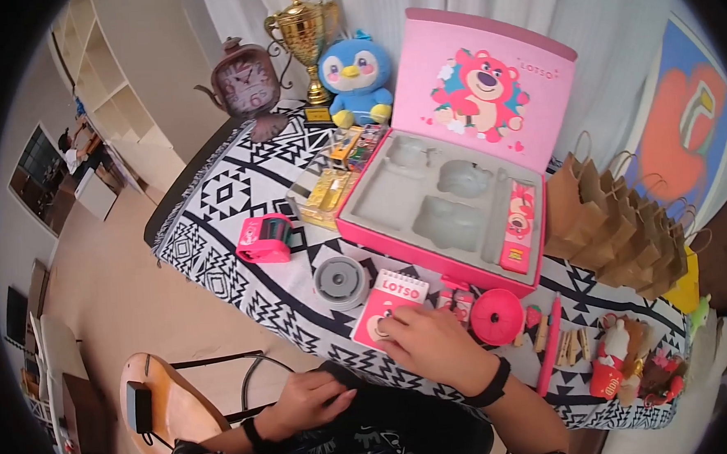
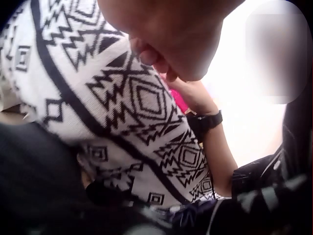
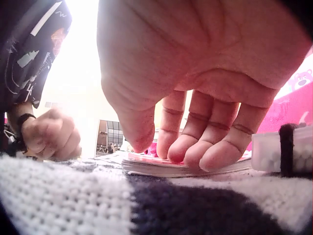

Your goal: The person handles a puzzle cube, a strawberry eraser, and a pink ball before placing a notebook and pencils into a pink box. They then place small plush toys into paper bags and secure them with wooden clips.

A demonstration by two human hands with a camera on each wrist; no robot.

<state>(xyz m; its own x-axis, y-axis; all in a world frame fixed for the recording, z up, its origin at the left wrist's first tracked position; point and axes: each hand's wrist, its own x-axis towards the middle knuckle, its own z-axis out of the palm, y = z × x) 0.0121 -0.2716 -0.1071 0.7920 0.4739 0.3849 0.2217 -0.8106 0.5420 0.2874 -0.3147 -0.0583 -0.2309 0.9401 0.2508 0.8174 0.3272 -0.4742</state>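
Note:
A spiral notepad with a pink LOTSO cover (image 1: pixel 401 288) lies flat near the table's front edge. On its cover rest the fingertips of my right hand (image 1: pixel 431 345); in the right wrist view the fingers of that hand (image 3: pixel 205 93) are slightly bent and touch the top of the pad (image 3: pixel 139 168), with the thumb beside them. My left hand (image 1: pixel 311 401) hangs loosely curled in front of the table, above the lap, and holds nothing. In the left wrist view this hand (image 2: pixel 168 36) is partly dark, with the patterned cloth behind it.
An open pink gift box (image 1: pixel 431 260) stands behind the notepad. Around the pad lie a grey round object (image 1: pixel 340 282), a pink bowl (image 1: pixel 497 317), a pink pen (image 1: pixel 549 345) and a pink sharpener-like item (image 1: pixel 264 239). Paper bags (image 1: pixel 618 230) stand at the right.

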